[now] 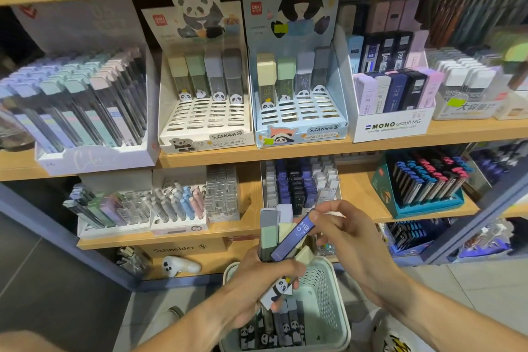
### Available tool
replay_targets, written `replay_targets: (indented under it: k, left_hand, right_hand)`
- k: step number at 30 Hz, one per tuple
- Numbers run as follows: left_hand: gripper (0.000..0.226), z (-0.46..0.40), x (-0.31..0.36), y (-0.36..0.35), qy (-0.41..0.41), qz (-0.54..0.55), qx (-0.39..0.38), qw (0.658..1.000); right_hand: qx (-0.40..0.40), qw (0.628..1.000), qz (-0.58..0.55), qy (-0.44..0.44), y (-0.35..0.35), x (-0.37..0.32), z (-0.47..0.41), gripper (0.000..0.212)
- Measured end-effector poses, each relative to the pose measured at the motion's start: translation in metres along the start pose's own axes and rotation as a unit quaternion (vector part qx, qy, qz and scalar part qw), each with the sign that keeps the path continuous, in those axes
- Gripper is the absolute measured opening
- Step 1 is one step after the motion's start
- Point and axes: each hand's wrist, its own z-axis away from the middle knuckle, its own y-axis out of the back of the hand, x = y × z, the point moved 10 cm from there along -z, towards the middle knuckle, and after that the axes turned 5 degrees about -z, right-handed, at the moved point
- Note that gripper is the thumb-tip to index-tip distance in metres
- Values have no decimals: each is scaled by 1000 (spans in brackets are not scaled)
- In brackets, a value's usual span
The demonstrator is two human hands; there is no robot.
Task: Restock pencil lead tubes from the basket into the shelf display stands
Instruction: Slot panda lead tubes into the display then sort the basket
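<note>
Both hands work above the basket (328, 308). Left hand (257, 283) grips a bundle of lead tubes (271, 234) upright, with one panda-marked tube across its fingers. Right hand (340, 234) pinches a purple tube (294, 237) marked HB 0.7, tilted against the bundle. More tubes (283, 326) lie in the basket, below the half-empty panda stands (300, 123) on the shelf (228, 151).

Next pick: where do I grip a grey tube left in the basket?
Pinch a grey tube by its upper end, coming straight down through the open top of the basket. The tubes stand packed side by side, so only their upper ends are free.
</note>
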Motion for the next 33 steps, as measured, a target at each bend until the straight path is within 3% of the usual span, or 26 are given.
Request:
replay_targets:
  k: [8,15,17,19,21,26,33]
  left_hand:
    - [52,-4,-7,5,3,20,-5,1000]
    - [42,-11,-7,11,7,30,7,1000]
    - [37,-12,-7,13,8,40,7,999]
    - [41,-14,-8,15,8,52,12,999]
    - [43,-15,-9,18,6,63,18,998]
    - [46,-18,-8,23,5,83,32,996]
    - [61,-20,-6,26,4,114,47,992]
  right_hand:
    - [51,981,-178,-62,14,16,4,18]
    - [130,967,-219,0,48,8,-23,12]
    - [162,969,-183,21,57,6,-35,13]
    - [174,981,-63,57,60,4,-45,18]
    - [156,981,53,98,54,1,-51,20]
    - [87,974,145,151,35,3,-61,36]
    - [28,923,303,234,17,-5,-68,34]
